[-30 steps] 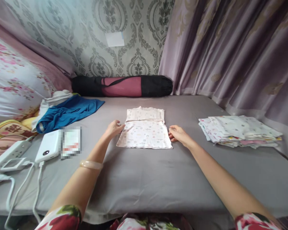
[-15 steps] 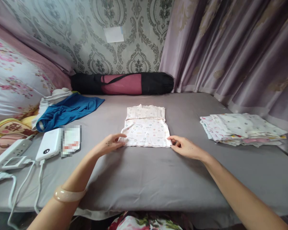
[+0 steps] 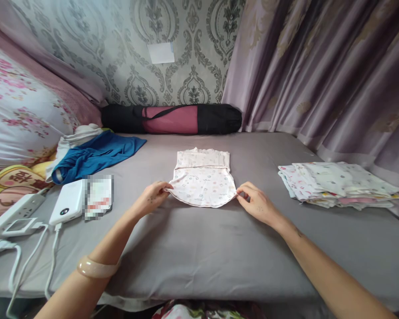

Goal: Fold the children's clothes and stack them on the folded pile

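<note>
A small printed garment (image 3: 202,181), white with a scatter of little coloured motifs, lies in the middle of the grey bed sheet (image 3: 199,252), partly folded so that its far part shows as a plain band above the printed near part. The left hand (image 3: 152,197) pinches the garment's near left corner between thumb and fingers, and the right hand (image 3: 257,204) pinches the near right corner the same way. Both corners are raised off the sheet, so the near hem sags in a shallow curve between the two hands, while the far part lies flat. The hands are well apart, one at each side of the garment, each closed on its corner. A pale bangle (image 3: 96,267) sits on the left forearm.

To the right, near the curtain (image 3: 335,71), a stack of folded printed cloths (image 3: 339,182) rests on the bed. At the far edge, against the patterned wall, lies a black and pink rolled mat bag (image 3: 171,118). To the left are a blue garment (image 3: 95,155), a white power bank (image 3: 68,201) with a cable, and a white power strip (image 3: 13,212) beside a floral pillow (image 3: 20,119).
</note>
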### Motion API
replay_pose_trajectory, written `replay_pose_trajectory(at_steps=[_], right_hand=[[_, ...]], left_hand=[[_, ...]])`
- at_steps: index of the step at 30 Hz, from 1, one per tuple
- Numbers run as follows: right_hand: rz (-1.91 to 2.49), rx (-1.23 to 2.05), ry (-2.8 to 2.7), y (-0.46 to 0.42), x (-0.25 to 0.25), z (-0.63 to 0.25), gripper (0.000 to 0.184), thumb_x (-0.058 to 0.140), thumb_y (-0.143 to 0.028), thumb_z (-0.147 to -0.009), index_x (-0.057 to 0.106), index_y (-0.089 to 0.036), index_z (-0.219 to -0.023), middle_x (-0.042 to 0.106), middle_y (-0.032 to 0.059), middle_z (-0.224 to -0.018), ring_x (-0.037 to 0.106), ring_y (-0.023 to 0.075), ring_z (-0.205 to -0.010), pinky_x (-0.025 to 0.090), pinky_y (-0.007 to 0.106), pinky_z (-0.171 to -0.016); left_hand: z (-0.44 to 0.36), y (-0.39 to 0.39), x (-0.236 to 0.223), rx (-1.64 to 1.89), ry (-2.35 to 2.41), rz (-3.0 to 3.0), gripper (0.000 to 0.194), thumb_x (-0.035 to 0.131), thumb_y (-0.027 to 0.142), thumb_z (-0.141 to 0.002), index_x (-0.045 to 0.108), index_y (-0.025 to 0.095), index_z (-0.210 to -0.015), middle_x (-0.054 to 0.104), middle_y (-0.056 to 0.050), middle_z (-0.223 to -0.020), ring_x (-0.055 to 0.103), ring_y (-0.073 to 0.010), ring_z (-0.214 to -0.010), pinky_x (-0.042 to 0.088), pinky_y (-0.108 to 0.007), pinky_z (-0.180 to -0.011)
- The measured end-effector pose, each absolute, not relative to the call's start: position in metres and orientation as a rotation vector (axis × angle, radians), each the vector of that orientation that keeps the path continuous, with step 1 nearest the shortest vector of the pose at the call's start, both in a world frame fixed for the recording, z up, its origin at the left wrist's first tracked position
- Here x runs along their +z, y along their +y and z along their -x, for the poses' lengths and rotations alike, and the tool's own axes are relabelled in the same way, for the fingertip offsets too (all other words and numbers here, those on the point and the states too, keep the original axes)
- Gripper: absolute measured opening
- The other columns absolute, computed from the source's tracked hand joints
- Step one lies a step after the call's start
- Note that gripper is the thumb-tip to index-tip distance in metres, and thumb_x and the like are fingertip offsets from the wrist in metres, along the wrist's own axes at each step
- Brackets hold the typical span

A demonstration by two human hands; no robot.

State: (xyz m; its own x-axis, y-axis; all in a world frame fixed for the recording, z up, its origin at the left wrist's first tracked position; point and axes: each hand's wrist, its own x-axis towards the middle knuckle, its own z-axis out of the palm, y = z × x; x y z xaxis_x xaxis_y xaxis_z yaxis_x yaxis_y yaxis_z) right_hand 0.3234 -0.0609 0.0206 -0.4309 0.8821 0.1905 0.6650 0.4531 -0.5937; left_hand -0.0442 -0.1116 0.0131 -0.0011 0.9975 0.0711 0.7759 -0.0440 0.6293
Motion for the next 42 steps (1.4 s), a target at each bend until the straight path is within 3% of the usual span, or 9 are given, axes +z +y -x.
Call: replay_pose_trajectory(at_steps=[2, 5, 8, 11, 14, 17, 23, 29, 42], right_hand=[[1.308, 0.617, -2.127, -0.057, 0.019, -0.322, 0.015, 0.049, -0.029, -0.083, 0.063, -0.023, -0.087, 0.066, 0.0042, -0.095, 0.061, 0.0145, -0.071, 0.047, 0.028, -0.069], [1.42, 0.793, -1.888, -0.046, 0.015, -0.32, 0.019, 0.052, -0.033, -0.08, 0.061, -0.022, -0.092, 0.066, 0.0008, -0.072, 0.061, 0.0155, -0.06, 0.047, 0.028, -0.061], [1.449, 0.95, -1.658, -0.028, 0.011, -0.315, 0.02, 0.053, -0.036, -0.076, 0.057, -0.021, -0.089, 0.062, -0.0017, -0.06, 0.058, 0.0156, -0.053, 0.044, 0.026, -0.054], [1.465, 0.807, -1.566, -0.006, 0.006, -0.306, 0.016, 0.053, -0.035, -0.072, 0.055, -0.022, -0.081, 0.064, -0.0001, -0.066, 0.061, 0.0172, -0.064, 0.046, 0.027, -0.061], [1.526, 0.655, -1.519, 0.02, 0.001, -0.295, 0.019, 0.052, -0.036, -0.071, 0.058, -0.021, -0.081, 0.067, 0.0025, -0.077, 0.062, 0.0197, -0.076, 0.047, 0.028, -0.068], [1.635, 0.613, -1.46, 0.043, -0.002, -0.282, 0.022, 0.05, -0.035, -0.073, 0.06, -0.02, -0.086, 0.068, 0.0038, -0.08, 0.062, 0.0212, -0.078, 0.046, 0.029, -0.07], [1.881, 0.462, -1.518, 0.073, 0.001, -0.258, 0.024, 0.042, -0.025, -0.087, 0.056, -0.018, -0.105, 0.067, 0.0098, -0.093, 0.062, 0.0235, -0.089, 0.045, 0.03, -0.077], [1.974, 0.341, -1.743, 0.084, 0.002, -0.247, 0.031, 0.031, -0.025, -0.098, 0.044, -0.017, -0.124, 0.066, 0.0128, -0.102, 0.064, 0.024, -0.088, 0.044, 0.033, -0.076], [1.961, 0.216, -1.968, 0.111, 0.001, -0.246, 0.032, 0.024, -0.026, -0.101, 0.041, -0.018, -0.127, 0.066, 0.0162, -0.108, 0.065, 0.0247, -0.093, 0.042, 0.036, -0.08]], left_hand=[[0.046, -0.106, 0.015, 0.769, 1.843, -1.853, 0.032, 0.05, 0.041, -0.08, 0.071, 0.022, -0.094, 0.059, -0.003, -0.084, 0.057, -0.0165, -0.073, 0.047, -0.029, -0.074], [0.045, -0.098, 0.02, 0.918, 1.821, -1.774, 0.035, 0.052, 0.049, -0.08, 0.071, 0.02, -0.09, 0.06, -0.005, -0.096, 0.06, -0.0167, -0.079, 0.048, -0.028, -0.076], [0.042, -0.087, 0.024, 1.0, 1.821, -1.643, 0.035, 0.05, 0.05, -0.081, 0.066, 0.018, -0.083, 0.061, -0.002, -0.083, 0.057, -0.0144, -0.072, 0.044, -0.024, -0.066], [0.037, -0.066, 0.021, 1.057, 1.911, -1.55, 0.031, 0.047, 0.045, -0.081, 0.056, 0.018, -0.072, 0.047, 0.004, -0.062, 0.045, -0.0112, -0.059, 0.033, -0.022, -0.054], [0.033, -0.038, 0.014, 1.136, 1.991, -1.531, 0.023, 0.044, 0.037, -0.08, 0.047, 0.019, -0.066, 0.04, 0.005, -0.058, 0.039, -0.0108, -0.058, 0.028, -0.022, -0.053], [0.027, -0.009, 0.009, 1.151, 2.086, -1.511, 0.018, 0.043, 0.029, -0.081, 0.044, 0.02, -0.065, 0.044, 0.003, -0.06, 0.04, -0.0122, -0.06, 0.029, -0.023, -0.055], [0.013, 0.027, 0.007, 1.052, 2.267, -1.479, 0.016, 0.04, 0.021, -0.09, 0.053, 0.02, -0.082, 0.061, -0.003, -0.078, 0.056, -0.0171, -0.076, 0.037, -0.024, -0.067], [0.01, 0.043, -0.002, 0.921, 2.349, -1.531, 0.027, 0.032, 0.03, -0.097, 0.055, 0.022, -0.108, 0.069, -0.009, -0.094, 0.062, -0.0221, -0.085, 0.037, -0.027, -0.067], [0.018, 0.067, -0.01, 0.663, 2.442, -1.752, 0.045, 0.021, 0.039, -0.1, 0.052, 0.018, -0.125, 0.071, -0.014, -0.094, 0.066, -0.0275, -0.083, 0.036, -0.029, -0.065]])
